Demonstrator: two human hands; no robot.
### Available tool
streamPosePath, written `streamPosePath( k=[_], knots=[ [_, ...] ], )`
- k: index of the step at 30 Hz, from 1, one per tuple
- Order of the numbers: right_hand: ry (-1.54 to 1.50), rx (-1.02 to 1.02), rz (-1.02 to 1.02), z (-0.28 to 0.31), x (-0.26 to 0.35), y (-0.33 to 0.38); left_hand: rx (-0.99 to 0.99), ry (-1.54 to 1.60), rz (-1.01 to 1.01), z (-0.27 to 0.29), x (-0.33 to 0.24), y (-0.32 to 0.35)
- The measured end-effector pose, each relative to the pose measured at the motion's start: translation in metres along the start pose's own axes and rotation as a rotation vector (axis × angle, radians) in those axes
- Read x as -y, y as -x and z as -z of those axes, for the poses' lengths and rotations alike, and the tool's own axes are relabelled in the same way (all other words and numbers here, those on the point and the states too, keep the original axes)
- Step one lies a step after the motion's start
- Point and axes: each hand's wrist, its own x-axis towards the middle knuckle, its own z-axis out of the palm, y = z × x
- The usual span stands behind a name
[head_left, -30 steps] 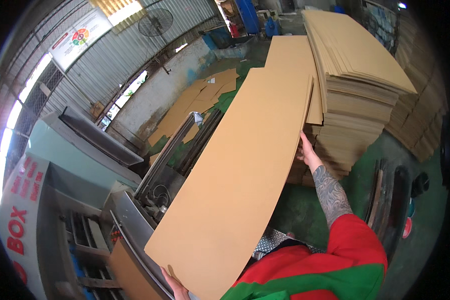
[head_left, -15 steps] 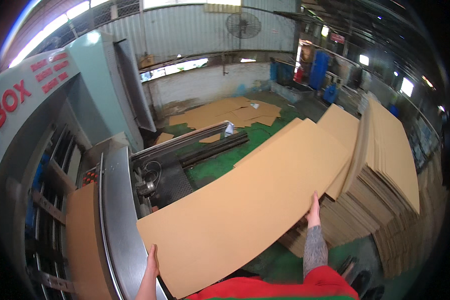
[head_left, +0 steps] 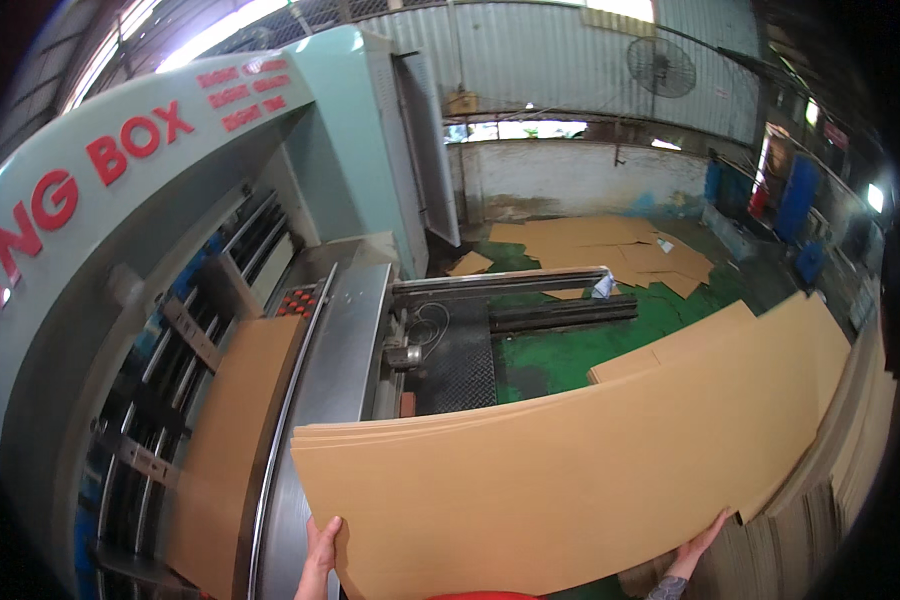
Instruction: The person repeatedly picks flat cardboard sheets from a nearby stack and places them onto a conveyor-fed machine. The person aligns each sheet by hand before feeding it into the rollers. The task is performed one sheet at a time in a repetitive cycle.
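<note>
A long stack of thin brown cardboard sheets [head_left: 540,480] lies slanted across in front of me, with several layered edges showing along its far side. My left hand [head_left: 321,545] grips the near left end, thumb on the face and fingers hidden behind or under it. On the right, my right hand [head_left: 707,535] is closed on the near lower edge, its fingers partly out of sight below the board. The left end of the sheets reaches over a smooth metal machine table [head_left: 345,345]. Their right end overlaps more cardboard sheets [head_left: 810,340].
A pale green machine [head_left: 335,140] with rollers stands at left, a brown board [head_left: 240,430] at its feed. Tall cardboard piles [head_left: 800,540] stand at right. Beyond the table are a metal rail [head_left: 560,312], green floor and loose cardboard [head_left: 590,245] by the wall.
My view has turned left, toward the machine. The held cardboard now shows several layers at its far edge and lies more level across me. Both hands keep hold of it.
</note>
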Motion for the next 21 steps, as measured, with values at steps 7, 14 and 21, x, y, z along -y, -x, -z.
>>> streamPosePath(
  k=[7, 14, 21],
  knots=[
    [-0.189, -0.031, 0.01, -0.043, 0.002, 0.017, 0.058, 0.313, -0.095, 0.045, 0.067, 0.013],
    [-0.088, 0.222, 0.01, -0.176, 0.0, 0.002, -0.09, 0.547, -0.08, 0.069, 0.13, 0.039],
    [0.064, 0.65, -0.309, -0.319, -0.134, -0.007, -0.702, 0.599, -0.094, 0.119, 0.176, 0.152]
  ],
)
